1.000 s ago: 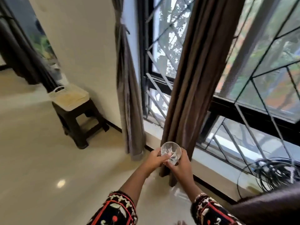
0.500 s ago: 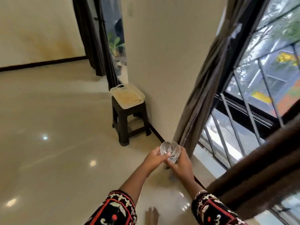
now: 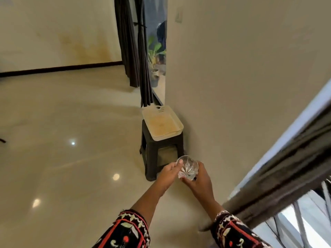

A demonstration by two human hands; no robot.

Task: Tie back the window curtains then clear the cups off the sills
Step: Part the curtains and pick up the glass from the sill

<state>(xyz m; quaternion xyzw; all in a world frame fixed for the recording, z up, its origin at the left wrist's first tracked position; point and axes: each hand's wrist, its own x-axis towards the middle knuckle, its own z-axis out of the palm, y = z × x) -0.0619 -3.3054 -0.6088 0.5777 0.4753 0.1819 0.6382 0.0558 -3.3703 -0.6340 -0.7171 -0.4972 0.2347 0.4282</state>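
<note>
Both hands hold one cut-glass cup in the air above the floor: the left hand pinches its rim, the right hand wraps its side. Ahead stands a dark stool bearing what seems a cream tray.

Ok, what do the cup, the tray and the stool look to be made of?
The cup looks like clear cut glass: it is see-through, with a star pattern and bright glints. The tray is probably cream plastic: matte, with a moulded rim, a perforated end and a brownish stain inside. The stool is likely dark moulded plastic, with a slight sheen.
</note>
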